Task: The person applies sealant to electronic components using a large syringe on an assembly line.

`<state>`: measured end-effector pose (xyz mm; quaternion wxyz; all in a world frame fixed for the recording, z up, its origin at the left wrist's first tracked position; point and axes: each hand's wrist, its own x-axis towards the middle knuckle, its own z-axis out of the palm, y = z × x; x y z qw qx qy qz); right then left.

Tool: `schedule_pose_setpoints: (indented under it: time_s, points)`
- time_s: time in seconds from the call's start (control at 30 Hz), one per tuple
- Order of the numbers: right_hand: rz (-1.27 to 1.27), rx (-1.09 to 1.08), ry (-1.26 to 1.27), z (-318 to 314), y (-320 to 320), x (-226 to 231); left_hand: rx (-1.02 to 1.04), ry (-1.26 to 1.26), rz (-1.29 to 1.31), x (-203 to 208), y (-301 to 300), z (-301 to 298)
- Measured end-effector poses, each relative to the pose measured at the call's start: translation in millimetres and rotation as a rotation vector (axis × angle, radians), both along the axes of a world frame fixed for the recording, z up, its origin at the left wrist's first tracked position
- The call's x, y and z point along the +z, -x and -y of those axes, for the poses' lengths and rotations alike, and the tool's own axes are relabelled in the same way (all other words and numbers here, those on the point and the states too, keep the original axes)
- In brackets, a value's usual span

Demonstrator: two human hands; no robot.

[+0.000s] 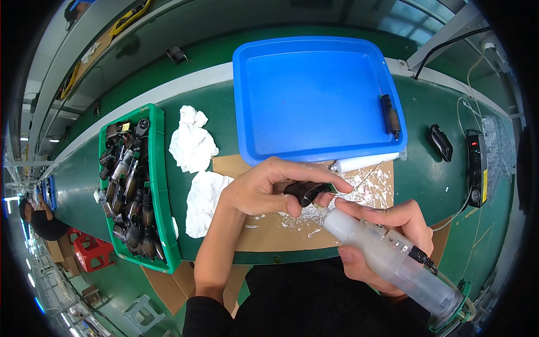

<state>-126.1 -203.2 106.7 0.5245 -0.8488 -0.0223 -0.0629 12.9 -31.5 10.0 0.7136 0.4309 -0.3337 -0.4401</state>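
Note:
My left hand (pixel 252 188) pinches a small black plastic housing (pixel 303 192) over a sheet of brown cardboard (pixel 269 238). Wrapped round a large translucent dispensing syringe (pixel 387 261) with whitish content is my right hand (pixel 414 222). The syringe's tip points up and left, close to the housing; whether they touch I cannot tell. A cable and an air hose run from its rear end. White smears cover the cardboard below both hands. Just beyond lies a white tube (pixel 368 162), against the near edge of a blue tray (pixel 309 101). One dark cylindrical part (pixel 389 117) rests inside that tray.
On the left, a green crate (pixel 161 191) is full of dark parts. Crumpled white cloths (pixel 192 140) lie beside it. A black shell piece (pixel 441 143) and a black control box (pixel 477 168) with hoses sit to the right. Red stools (pixel 92 253) and a person (pixel 42 222) are far left.

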Motion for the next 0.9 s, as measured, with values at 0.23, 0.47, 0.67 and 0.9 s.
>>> schedule_pose_setpoints:
  time_s: [0.23, 0.47, 0.67, 0.9]
  points:
    - [0.019, 0.026, -0.151, -2, 2, -15, 0.002, 0.105, 0.059, -4, -1, -3]
    - [0.367, -0.210, -0.362, 8, 31, -56, 0.335, -0.196, 0.446, 8, 13, -31]
    - [-0.018, -0.187, -0.047, 19, 34, -97, 0.777, -0.627, 0.704, 59, 64, -115]
    - [-0.016, -0.150, 0.074, 10, 38, -92, 1.555, -0.903, 0.918, 79, 83, -259]
